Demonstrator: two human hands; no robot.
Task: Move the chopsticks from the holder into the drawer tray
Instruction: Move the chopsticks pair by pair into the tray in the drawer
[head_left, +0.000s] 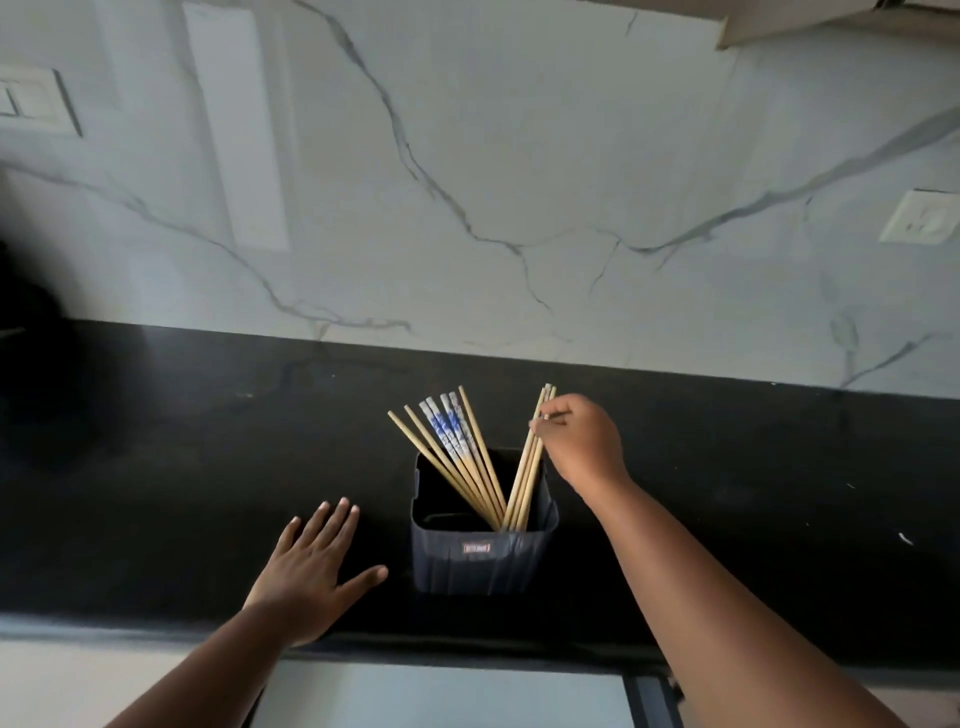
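Frame centre: my right hand (582, 441) pinches plain chopsticks (524, 478) standing in the holder (483, 561); left hand (311, 566) flat, released, on counter (182, 467). Nothing transferred yet; drawer tray unseen.

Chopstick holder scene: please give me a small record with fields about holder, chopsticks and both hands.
holder: dark square holder on the black counter
left bunch: plain and blue-patterned chopsticks, leaning left
right bunch: plain chopsticks, tips still inside
right hand: right hand pinches the right bunch near its top
left hand: left hand flat on counter
drawer tray: not visible
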